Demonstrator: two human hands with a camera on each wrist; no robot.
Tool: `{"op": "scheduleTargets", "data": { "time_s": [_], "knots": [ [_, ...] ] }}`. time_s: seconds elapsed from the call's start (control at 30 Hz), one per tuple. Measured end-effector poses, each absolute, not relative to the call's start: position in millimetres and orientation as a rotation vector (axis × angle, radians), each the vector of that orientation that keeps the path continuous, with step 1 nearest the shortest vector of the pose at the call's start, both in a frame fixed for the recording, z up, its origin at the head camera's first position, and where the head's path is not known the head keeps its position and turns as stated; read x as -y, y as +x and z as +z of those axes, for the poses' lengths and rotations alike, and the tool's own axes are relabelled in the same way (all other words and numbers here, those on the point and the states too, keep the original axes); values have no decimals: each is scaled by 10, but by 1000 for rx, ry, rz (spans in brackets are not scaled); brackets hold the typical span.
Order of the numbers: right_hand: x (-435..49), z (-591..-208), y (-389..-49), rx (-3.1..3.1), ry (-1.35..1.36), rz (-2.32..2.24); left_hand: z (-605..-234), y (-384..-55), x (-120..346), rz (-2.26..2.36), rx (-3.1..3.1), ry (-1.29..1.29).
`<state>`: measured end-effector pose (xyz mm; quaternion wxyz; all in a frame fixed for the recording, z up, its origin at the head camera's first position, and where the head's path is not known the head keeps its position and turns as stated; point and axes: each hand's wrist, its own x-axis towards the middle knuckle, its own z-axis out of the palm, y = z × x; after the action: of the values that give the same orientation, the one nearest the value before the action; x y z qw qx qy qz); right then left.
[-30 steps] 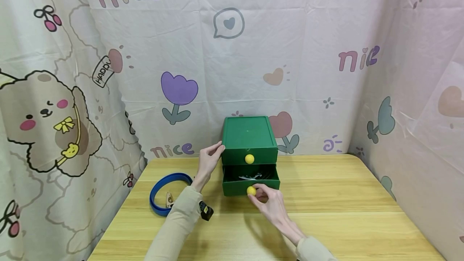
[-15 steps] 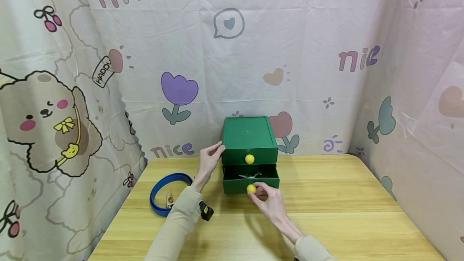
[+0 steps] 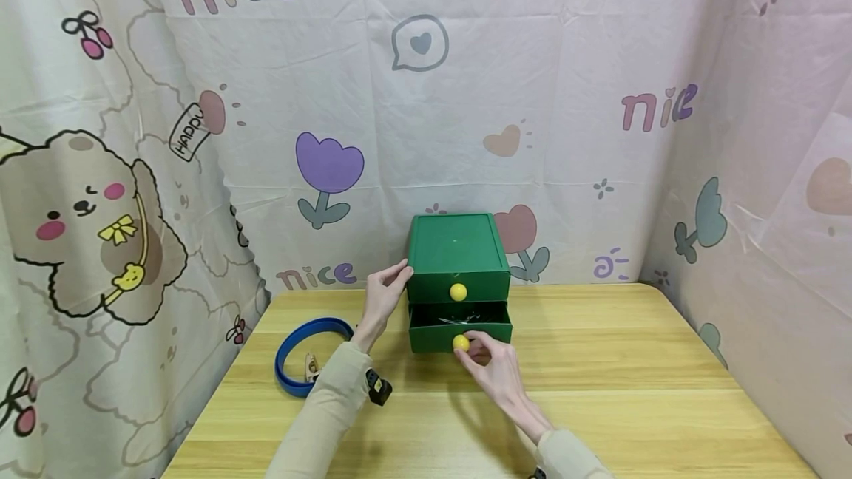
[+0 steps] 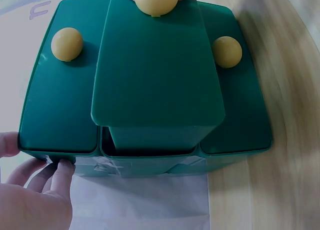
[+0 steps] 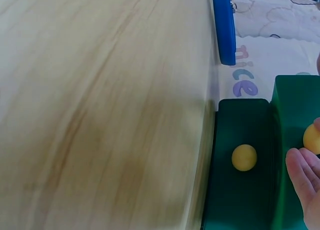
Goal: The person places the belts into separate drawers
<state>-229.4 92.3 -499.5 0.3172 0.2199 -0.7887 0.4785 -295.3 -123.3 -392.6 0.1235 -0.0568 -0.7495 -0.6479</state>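
Observation:
A green drawer cabinet (image 3: 456, 242) with yellow ball knobs stands at the back of the table. Its middle drawer (image 3: 426, 340) juts out, with small shiny metal items (image 3: 459, 320) inside. My right hand (image 3: 501, 372) pinches this drawer's yellow knob (image 3: 461, 344) between thumb and fingers. At the cabinet's upper left corner, my left hand (image 3: 384, 298) holds the edge, fingers bent against its side in the left wrist view. The top drawer (image 4: 60, 100) and bottom drawer (image 4: 237, 105) are both pushed in; the jutting drawer hides the bottom one in the head view.
Left of the cabinet a blue strap loop (image 3: 282, 361) lies on the wooden table (image 3: 632, 390), with a small wooden clip (image 3: 310, 367) inside it. Behind the table hangs a printed curtain (image 3: 466, 109).
The middle drawer has slid a little way into the cabinet, the right hand moving with its knob. The left hand has stayed at the corner.

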Motion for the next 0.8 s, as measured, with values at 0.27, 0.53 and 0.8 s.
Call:
{"op": "scheduleTargets", "data": {
  "time_s": [0.27, 0.53, 0.8],
  "knots": [
    [-896, -4998, -2339, 2073, 542, 1286, -3932, -2958, 1228, -1874, 2188, -170],
    [-877, -4991, -2366, 2073, 519, 1288, -3925, -2963, 1235, -1897, 2183, -163],
    [-872, -4983, -2390, 2076, 494, 1299, -3927, -2971, 1240, -1888, 2187, -165]
  ]
}}
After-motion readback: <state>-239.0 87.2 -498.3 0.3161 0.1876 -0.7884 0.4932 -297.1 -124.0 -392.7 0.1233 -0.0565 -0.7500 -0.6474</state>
